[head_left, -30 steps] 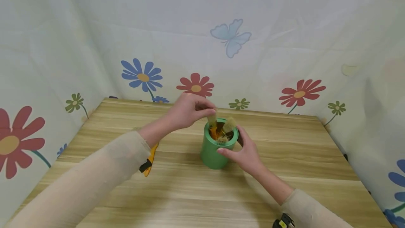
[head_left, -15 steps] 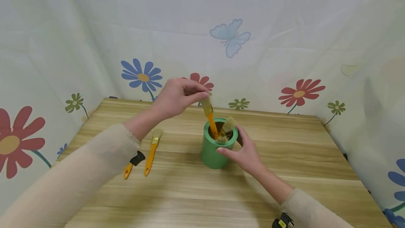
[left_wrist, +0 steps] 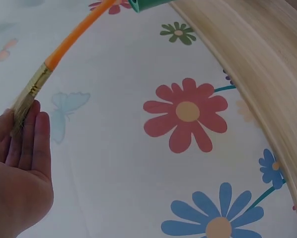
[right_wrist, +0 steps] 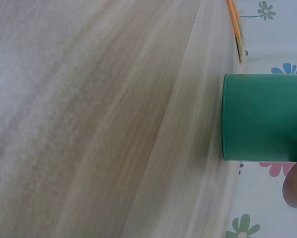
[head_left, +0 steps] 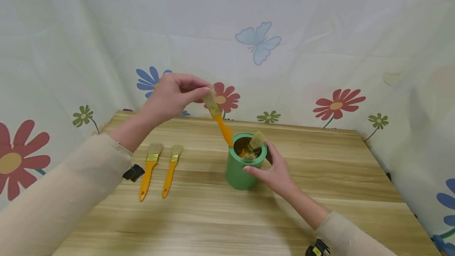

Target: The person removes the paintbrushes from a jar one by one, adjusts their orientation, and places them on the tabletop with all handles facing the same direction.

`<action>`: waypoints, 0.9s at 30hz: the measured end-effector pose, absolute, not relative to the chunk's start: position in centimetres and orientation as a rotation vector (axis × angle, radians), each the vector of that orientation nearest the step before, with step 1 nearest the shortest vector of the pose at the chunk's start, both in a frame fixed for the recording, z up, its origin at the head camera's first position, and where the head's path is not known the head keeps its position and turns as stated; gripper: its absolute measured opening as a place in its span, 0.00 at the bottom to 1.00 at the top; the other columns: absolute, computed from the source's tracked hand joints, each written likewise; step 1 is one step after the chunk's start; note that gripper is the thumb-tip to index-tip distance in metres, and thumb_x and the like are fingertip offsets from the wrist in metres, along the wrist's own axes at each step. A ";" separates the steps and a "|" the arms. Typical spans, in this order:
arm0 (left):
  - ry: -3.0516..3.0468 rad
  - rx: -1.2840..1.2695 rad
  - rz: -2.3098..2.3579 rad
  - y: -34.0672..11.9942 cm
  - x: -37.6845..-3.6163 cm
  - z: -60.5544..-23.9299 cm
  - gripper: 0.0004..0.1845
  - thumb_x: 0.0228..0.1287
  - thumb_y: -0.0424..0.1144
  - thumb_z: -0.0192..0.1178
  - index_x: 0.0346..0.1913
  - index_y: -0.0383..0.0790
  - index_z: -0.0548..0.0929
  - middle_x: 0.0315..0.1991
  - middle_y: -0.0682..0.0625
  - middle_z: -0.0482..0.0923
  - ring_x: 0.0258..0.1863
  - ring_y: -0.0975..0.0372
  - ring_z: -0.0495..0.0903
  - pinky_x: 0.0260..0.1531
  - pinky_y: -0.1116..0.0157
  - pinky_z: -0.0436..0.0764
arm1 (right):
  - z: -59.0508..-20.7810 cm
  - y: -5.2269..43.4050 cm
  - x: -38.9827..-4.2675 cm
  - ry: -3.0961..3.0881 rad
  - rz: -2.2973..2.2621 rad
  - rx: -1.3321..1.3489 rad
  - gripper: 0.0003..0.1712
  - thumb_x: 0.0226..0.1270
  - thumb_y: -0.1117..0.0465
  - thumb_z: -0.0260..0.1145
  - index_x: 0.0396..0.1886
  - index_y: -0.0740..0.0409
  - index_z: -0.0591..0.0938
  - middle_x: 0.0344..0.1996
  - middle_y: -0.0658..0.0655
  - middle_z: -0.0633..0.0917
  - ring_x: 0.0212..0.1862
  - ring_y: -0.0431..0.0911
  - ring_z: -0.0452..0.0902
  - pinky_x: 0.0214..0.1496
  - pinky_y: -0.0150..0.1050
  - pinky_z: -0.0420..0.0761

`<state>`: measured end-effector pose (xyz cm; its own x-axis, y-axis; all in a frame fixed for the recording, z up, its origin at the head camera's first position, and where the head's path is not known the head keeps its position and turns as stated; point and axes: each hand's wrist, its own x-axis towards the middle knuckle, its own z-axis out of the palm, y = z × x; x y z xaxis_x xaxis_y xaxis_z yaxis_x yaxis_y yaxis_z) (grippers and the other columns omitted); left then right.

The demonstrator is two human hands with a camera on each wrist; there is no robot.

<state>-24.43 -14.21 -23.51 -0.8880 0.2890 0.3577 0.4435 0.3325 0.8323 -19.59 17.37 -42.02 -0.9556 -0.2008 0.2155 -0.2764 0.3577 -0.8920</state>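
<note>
Head view, near to far. At the table's (head_left: 249, 216) near edge both sleeves enter the frame; a small black and yellow object (head_left: 318, 249) sits at the right sleeve's cuff, too cropped to identify.

Right hand (head_left: 275, 171): just right of the table's centre, wrapped round the right side of the green cup (head_left: 241, 171), thumb across the cup's front near the rim, fingers behind it. The cup stands upright on the table near its centre. The right wrist view shows the cup's green wall (right_wrist: 262, 116) resting on the wood, with a fingertip at the frame's lower right corner.

Inside the cup: two more brushes (head_left: 253, 147), bristles up, one pale head leaning over the right rim, a lower one against the front rim. Orange handles show inside.

Toward the left edge, two orange-handled brushes lie flat side by side, bristles pointing at the far edge: the larger brush (head_left: 148, 171) on the left, the smaller brush (head_left: 170, 171) just right of it, apart from each other.

Left hand (head_left: 170, 98): raised above the far left part of the table, pinching the lifted brush (head_left: 218, 115) by its bristle end between thumb and fingertips. The brush hangs tilted, with its orange handle tip at the cup's left rim. In the left wrist view the fingers (left_wrist: 32, 134) lie along the bristles (left_wrist: 24, 106).

Beyond the far edge hangs a flower-printed backdrop (head_left: 259, 42).
</note>
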 end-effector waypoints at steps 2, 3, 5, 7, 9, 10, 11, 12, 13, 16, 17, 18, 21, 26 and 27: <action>-2.434 -0.661 -1.604 -14.8 -24.5 -23.3 0.10 0.74 0.35 0.69 0.52 0.33 0.91 0.42 0.44 0.92 0.39 0.60 0.91 0.46 0.67 0.90 | -42.1 17.4 -19.6 -2.527 1.678 0.452 0.58 0.57 0.55 0.87 0.83 0.55 0.65 0.73 0.59 0.78 0.77 0.58 0.71 0.79 0.57 0.69; -2.435 -0.660 -1.602 -15.1 -24.5 -23.1 0.11 0.74 0.35 0.69 0.52 0.33 0.91 0.42 0.44 0.91 0.39 0.60 0.91 0.46 0.67 0.90 | -42.1 17.4 -19.7 -2.524 1.678 0.456 0.58 0.57 0.55 0.87 0.83 0.56 0.64 0.73 0.59 0.78 0.77 0.58 0.71 0.79 0.57 0.69; -2.450 -0.665 -1.590 -15.6 -24.5 -23.0 0.11 0.74 0.35 0.69 0.52 0.33 0.91 0.43 0.44 0.91 0.40 0.59 0.91 0.46 0.67 0.90 | -42.1 17.4 -19.7 -2.521 1.680 0.455 0.59 0.57 0.55 0.87 0.83 0.56 0.64 0.73 0.60 0.77 0.77 0.58 0.70 0.79 0.57 0.69; -2.490 -0.668 -1.536 -16.1 -24.5 -23.1 0.10 0.74 0.35 0.69 0.52 0.34 0.91 0.43 0.44 0.91 0.39 0.60 0.91 0.46 0.68 0.89 | -42.1 17.4 -19.7 -2.519 1.683 0.457 0.59 0.57 0.55 0.87 0.83 0.56 0.64 0.74 0.60 0.77 0.77 0.58 0.70 0.79 0.58 0.68; -2.535 -0.663 -1.483 -16.6 -24.4 -23.2 0.11 0.74 0.37 0.69 0.52 0.35 0.92 0.43 0.44 0.91 0.39 0.60 0.91 0.45 0.69 0.89 | -42.2 17.4 -19.7 -2.522 1.684 0.452 0.59 0.57 0.55 0.87 0.84 0.55 0.63 0.74 0.60 0.77 0.78 0.58 0.69 0.79 0.57 0.68; -2.560 -0.659 -1.460 -16.8 -24.5 -23.3 0.11 0.74 0.37 0.70 0.52 0.36 0.92 0.43 0.44 0.91 0.39 0.60 0.91 0.45 0.69 0.89 | -42.2 17.4 -19.7 -2.522 1.683 0.451 0.59 0.57 0.55 0.87 0.84 0.55 0.64 0.74 0.60 0.77 0.78 0.58 0.69 0.79 0.58 0.68; -2.581 -0.652 -1.444 -17.1 -24.5 -23.4 0.11 0.74 0.37 0.69 0.53 0.36 0.92 0.43 0.44 0.91 0.39 0.60 0.91 0.46 0.69 0.89 | -42.2 17.4 -19.7 -2.524 1.684 0.450 0.59 0.57 0.55 0.87 0.83 0.55 0.64 0.74 0.59 0.77 0.78 0.58 0.69 0.79 0.57 0.68; -2.603 -0.644 -1.436 -17.3 -24.5 -23.5 0.11 0.75 0.38 0.69 0.53 0.36 0.92 0.44 0.45 0.91 0.39 0.60 0.91 0.46 0.69 0.89 | -42.2 17.4 -19.7 -2.527 1.681 0.449 0.59 0.57 0.54 0.87 0.83 0.55 0.64 0.74 0.59 0.77 0.78 0.58 0.69 0.79 0.57 0.68; -2.623 -0.637 -1.436 -17.5 -24.5 -23.6 0.12 0.75 0.38 0.69 0.54 0.36 0.91 0.44 0.45 0.91 0.40 0.59 0.91 0.45 0.68 0.89 | -42.2 17.4 -19.7 -2.530 1.679 0.446 0.59 0.57 0.54 0.87 0.84 0.55 0.64 0.74 0.59 0.77 0.78 0.58 0.69 0.79 0.57 0.68; -2.691 -0.622 -1.433 -18.1 -24.7 -23.9 0.12 0.74 0.39 0.70 0.54 0.37 0.91 0.44 0.46 0.91 0.40 0.58 0.92 0.45 0.67 0.90 | -42.2 17.4 -19.7 -2.533 1.671 0.444 0.59 0.57 0.54 0.87 0.83 0.55 0.63 0.74 0.59 0.77 0.78 0.58 0.69 0.79 0.57 0.68; -2.717 -0.624 -1.421 -18.2 -24.7 -24.0 0.13 0.74 0.40 0.70 0.54 0.37 0.91 0.44 0.46 0.91 0.40 0.58 0.92 0.45 0.67 0.90 | -42.2 17.4 -19.7 -2.534 1.669 0.444 0.60 0.57 0.53 0.87 0.84 0.55 0.63 0.74 0.59 0.76 0.78 0.58 0.69 0.79 0.57 0.68; -2.743 -0.631 -1.419 -18.4 -24.9 -24.2 0.13 0.74 0.40 0.70 0.55 0.36 0.91 0.44 0.46 0.91 0.40 0.57 0.92 0.45 0.66 0.90 | -42.3 17.4 -19.7 -2.535 1.665 0.444 0.60 0.57 0.53 0.87 0.84 0.56 0.63 0.74 0.60 0.76 0.78 0.58 0.69 0.79 0.57 0.68; -2.816 -0.667 -1.410 -18.6 -25.2 -24.9 0.13 0.73 0.38 0.71 0.54 0.35 0.91 0.44 0.45 0.92 0.41 0.55 0.92 0.46 0.64 0.90 | -42.3 17.4 -19.8 -2.534 1.665 0.440 0.60 0.57 0.53 0.87 0.84 0.56 0.63 0.74 0.60 0.76 0.77 0.58 0.69 0.79 0.56 0.69; -2.899 -0.690 -1.408 -18.8 -25.8 -26.4 0.12 0.73 0.36 0.70 0.54 0.33 0.90 0.43 0.44 0.92 0.42 0.53 0.93 0.48 0.58 0.91 | -42.2 17.4 -19.7 -2.544 1.665 0.439 0.60 0.56 0.52 0.87 0.84 0.54 0.63 0.74 0.58 0.76 0.78 0.57 0.69 0.79 0.55 0.70; -2.913 -0.691 -1.405 -18.8 -26.0 -26.7 0.12 0.73 0.36 0.71 0.53 0.33 0.91 0.43 0.44 0.92 0.41 0.53 0.93 0.48 0.57 0.91 | -42.3 17.4 -19.7 -2.544 1.666 0.437 0.60 0.57 0.52 0.87 0.84 0.53 0.63 0.74 0.57 0.76 0.78 0.57 0.69 0.79 0.55 0.70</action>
<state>-25.97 -18.81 -26.72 -0.8996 0.4355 0.0309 0.2954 0.5550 0.7777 -19.72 17.43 -42.25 -0.9572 -0.1979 0.2113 -0.2728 0.3720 -0.8873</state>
